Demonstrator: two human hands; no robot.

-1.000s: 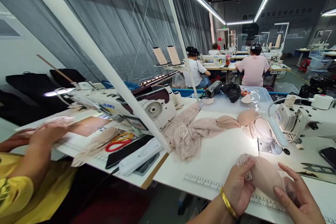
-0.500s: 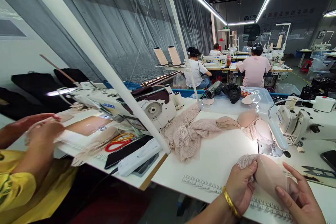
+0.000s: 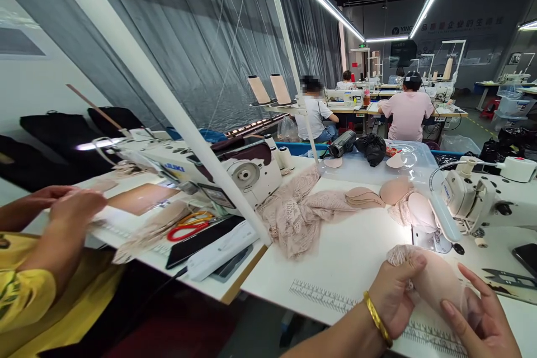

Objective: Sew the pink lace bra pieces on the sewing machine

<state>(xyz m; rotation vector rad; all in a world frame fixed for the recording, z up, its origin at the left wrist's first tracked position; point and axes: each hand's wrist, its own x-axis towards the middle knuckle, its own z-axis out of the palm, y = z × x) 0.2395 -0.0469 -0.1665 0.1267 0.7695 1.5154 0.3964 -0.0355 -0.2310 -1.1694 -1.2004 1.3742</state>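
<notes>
A beige bra cup [image 3: 438, 279] with lace at its left end is held up over the front of the white table. My left hand [image 3: 396, 293], with a gold bangle at the wrist, pinches the lace end between thumb and fingers. On the cup's right edge is my right hand [image 3: 484, 313], its thumb in front and fingers around the thin fabric; the index finger points up, apart from the cup. Behind them, a lace-trimmed cup piece [image 3: 420, 210] lies by the lit needle area of the sewing machine [image 3: 472, 193].
Loose lace fabric [image 3: 293, 218] and stacked cup pads [image 3: 363, 197] lie across the table. Thread snips [image 3: 509, 278] and a phone [image 3: 526, 254] are at the right. A co-worker's arms [image 3: 62, 218] work at the left machine, near red-handled scissors [image 3: 187, 229].
My left hand has shifted slightly right with the lace end, and the cup has turned a little between my hands. My right hand has barely moved. The co-worker's hands at left have shifted.
</notes>
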